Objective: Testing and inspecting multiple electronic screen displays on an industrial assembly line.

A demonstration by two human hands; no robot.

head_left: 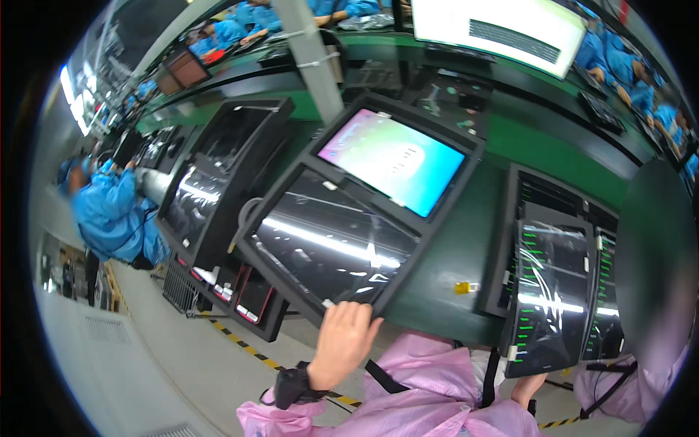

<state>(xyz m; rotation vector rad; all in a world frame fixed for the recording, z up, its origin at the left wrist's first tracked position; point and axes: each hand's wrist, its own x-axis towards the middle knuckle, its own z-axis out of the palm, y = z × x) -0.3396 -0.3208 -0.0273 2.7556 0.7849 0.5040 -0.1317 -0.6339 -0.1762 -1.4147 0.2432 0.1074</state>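
My left hand (346,339), with a black strap at its wrist, grips the near edge of a black tray (431,244). One dark film-covered screen panel (328,240) lies in the tray's near half. Beyond it, a lit screen panel (393,160) shows pink, green and blue. At the right, my right hand (528,390) reaches under the near end of another dark film-covered panel (551,291). Its fingers are hidden there, so their hold does not show. That panel lies over a second black tray (507,218) and overhangs its near edge.
A small yellow piece (464,288) lies on the green bench (437,313) between the trays. More trays with panels (218,167) stand to the left. A grey post (313,65) and a large monitor (502,33) rise behind. Close by at right is a co-worker in pink (655,379).
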